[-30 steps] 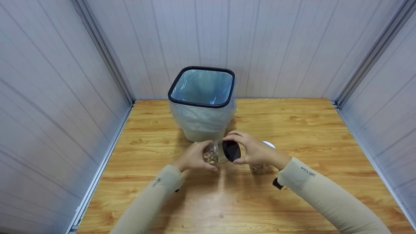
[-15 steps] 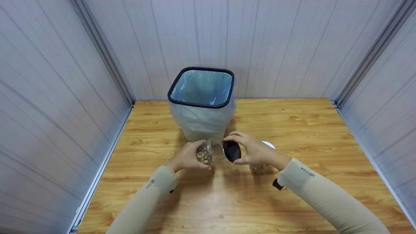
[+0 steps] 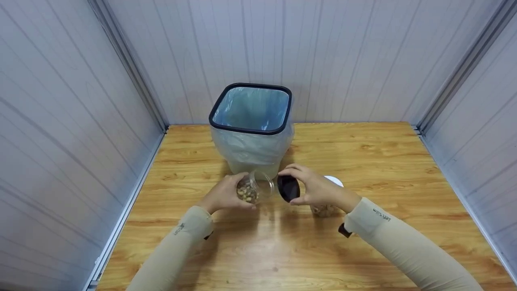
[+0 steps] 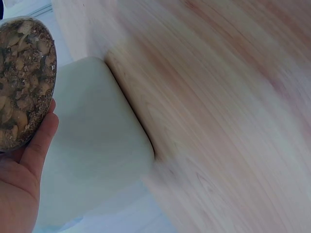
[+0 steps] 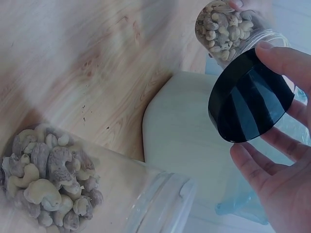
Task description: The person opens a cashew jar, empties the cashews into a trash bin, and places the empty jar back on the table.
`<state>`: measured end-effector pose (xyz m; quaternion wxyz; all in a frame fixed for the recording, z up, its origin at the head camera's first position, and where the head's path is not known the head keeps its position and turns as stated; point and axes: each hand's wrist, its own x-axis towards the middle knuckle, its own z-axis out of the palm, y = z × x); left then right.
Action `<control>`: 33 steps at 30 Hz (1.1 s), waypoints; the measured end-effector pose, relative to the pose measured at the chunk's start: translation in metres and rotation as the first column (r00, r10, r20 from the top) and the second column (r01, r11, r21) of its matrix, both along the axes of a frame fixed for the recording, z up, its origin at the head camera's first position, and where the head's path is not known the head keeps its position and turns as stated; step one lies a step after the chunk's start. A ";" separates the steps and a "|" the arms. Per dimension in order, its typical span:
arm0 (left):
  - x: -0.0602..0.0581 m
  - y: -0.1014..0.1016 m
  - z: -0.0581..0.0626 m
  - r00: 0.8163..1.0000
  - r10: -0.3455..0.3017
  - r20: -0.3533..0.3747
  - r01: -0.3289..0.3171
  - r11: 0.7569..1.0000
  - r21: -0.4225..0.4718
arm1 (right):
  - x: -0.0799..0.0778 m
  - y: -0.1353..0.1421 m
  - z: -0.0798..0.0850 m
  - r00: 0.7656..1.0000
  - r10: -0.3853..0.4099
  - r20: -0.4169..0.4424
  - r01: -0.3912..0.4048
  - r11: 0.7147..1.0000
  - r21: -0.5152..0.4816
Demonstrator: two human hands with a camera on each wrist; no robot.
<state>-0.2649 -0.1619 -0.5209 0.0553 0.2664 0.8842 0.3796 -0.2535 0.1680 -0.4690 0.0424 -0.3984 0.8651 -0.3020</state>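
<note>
My left hand [image 3: 221,194] grips a clear jar of nuts [image 3: 247,192] around its side, low in front of the bin. The jar is tilted, its uncovered mouth turned toward the right hand; its nut-covered bottom [image 4: 25,82] shows in the left wrist view. Between thumb and fingertips, my right hand [image 3: 319,190] holds a round black lid [image 5: 250,97], tilted and apart from that jar. A second clear jar [image 3: 323,209], with cashews [image 5: 53,182] at its bottom, stands on the table partly behind the right hand. Its top looks white from the head.
Just beyond the hands stands a bin [image 3: 254,166] with a black rim [image 3: 246,130] and a bluish liner. Panelled walls [image 3: 343,60] enclose the wooden table [image 3: 274,250] at the back and both sides. Small dark crumbs [image 5: 84,119] lie near the second jar.
My left hand has moved left with its jar, widening the gap to the black lid and bringing the jar's mouth into sight. The right hand and lid have hardly moved.
</note>
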 end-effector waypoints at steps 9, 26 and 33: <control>0.000 -0.008 0.005 1.000 0.027 -0.001 -0.027 0.999 -0.027 | 0.003 -0.002 0.000 1.000 -0.011 -0.008 0.011 1.000 0.006; 0.000 -0.026 0.015 0.995 0.090 0.050 -0.089 0.996 -0.022 | 0.002 -0.012 -0.011 0.996 -0.077 -0.036 0.080 0.992 0.097; -0.002 -0.029 0.016 0.996 0.085 0.034 -0.085 0.996 0.002 | 0.003 -0.020 -0.019 0.993 -0.111 -0.028 0.114 0.984 0.138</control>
